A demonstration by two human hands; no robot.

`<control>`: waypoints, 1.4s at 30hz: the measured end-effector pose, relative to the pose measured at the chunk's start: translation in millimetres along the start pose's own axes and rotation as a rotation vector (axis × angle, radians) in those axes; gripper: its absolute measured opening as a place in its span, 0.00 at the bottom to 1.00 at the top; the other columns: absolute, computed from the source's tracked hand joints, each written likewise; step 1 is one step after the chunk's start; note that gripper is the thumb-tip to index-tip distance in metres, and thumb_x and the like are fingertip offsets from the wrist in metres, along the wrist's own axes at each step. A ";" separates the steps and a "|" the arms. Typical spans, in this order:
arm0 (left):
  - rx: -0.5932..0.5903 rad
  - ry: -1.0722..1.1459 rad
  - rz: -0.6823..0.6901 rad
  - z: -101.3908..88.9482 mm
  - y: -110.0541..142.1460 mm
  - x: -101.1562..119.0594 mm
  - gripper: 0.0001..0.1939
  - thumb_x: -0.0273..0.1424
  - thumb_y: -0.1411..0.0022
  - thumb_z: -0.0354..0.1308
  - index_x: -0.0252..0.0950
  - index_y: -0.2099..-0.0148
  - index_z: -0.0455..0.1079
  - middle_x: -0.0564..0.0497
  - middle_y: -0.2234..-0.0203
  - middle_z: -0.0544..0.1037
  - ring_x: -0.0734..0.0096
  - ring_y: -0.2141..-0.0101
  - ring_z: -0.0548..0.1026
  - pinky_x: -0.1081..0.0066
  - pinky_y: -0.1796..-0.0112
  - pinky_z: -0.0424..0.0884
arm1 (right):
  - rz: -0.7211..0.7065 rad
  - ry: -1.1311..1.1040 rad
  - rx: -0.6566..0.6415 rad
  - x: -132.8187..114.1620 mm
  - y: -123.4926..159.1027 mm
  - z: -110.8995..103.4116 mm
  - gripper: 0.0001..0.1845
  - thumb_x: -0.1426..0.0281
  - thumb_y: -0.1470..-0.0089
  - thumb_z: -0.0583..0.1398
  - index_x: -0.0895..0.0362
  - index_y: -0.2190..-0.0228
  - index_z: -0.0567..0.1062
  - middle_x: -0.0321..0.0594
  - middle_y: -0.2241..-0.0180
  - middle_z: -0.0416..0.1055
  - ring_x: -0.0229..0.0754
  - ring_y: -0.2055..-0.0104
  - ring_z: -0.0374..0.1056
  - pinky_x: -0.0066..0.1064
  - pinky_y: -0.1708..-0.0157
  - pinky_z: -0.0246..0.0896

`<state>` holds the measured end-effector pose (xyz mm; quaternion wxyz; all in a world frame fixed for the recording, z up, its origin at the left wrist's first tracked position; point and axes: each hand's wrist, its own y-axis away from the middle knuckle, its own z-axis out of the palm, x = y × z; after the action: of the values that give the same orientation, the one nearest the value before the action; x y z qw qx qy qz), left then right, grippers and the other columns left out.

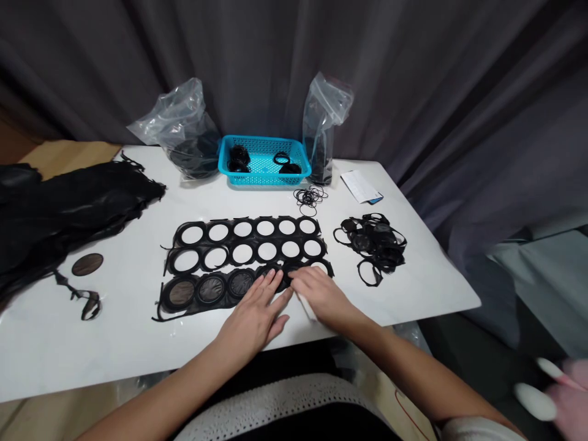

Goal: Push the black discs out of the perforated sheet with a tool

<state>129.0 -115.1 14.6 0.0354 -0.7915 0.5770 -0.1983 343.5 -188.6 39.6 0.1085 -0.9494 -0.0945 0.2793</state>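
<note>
The left hand [255,312] lies open and flat, fingers spread, on the nearest of three black die-cut strips [184,315]. The right hand [321,297] rests just beside it on the same strip, fingers together and slightly curled. A white strip of material [307,306] pokes out under the right hand, but whether that hand pinches it cannot be told. Together the hands hide the right part of the strip, so its openings there cannot be made out. Three brownish discs [211,289] fill the openings at its left end.

The strips lie mid-table on a white table [114,349]. Farther off, a blue plastic basket [264,179] of black rings stands between two plastic bags [184,119]. To the right lies a tangled heap of black ring frames [372,245]. A black mass [59,214] runs off the left edge. A blurred pink object [569,392] is cut off at lower right, too unclear to name.
</note>
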 end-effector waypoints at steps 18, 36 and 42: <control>0.014 -0.118 -0.037 -28.4 42.1 -14.1 0.22 0.33 0.28 0.53 0.32 0.35 0.64 0.36 0.35 0.65 0.53 0.35 0.64 0.54 0.38 0.65 | 0.218 -0.420 -0.067 -26.6 -34.6 15.9 0.07 0.68 0.35 0.55 0.53 0.64 0.72 0.39 0.60 0.75 0.43 0.58 0.70 0.36 0.57 0.63; -0.004 -0.100 -0.043 -28.3 41.7 -13.7 0.22 0.30 0.29 0.53 0.33 0.35 0.64 0.35 0.34 0.64 0.51 0.35 0.63 0.52 0.38 0.65 | -0.004 -0.173 -0.096 -39.4 -29.1 25.0 0.07 0.72 0.34 0.54 0.54 0.66 0.70 0.46 0.56 0.72 0.48 0.53 0.67 0.42 0.52 0.64; 0.056 -0.067 -0.073 -21.0 43.0 -12.0 0.20 0.28 0.31 0.53 0.33 0.38 0.68 0.37 0.36 0.66 0.51 0.35 0.64 0.52 0.38 0.64 | 0.100 -0.051 0.174 -18.9 -24.5 13.2 0.10 0.71 0.32 0.50 0.55 0.61 0.71 0.48 0.60 0.75 0.49 0.58 0.70 0.42 0.57 0.67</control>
<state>79.7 -114.6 18.3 0.0693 -0.8169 0.5405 -0.1890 317.7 -167.6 44.7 0.1739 -0.9325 -0.0251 0.3156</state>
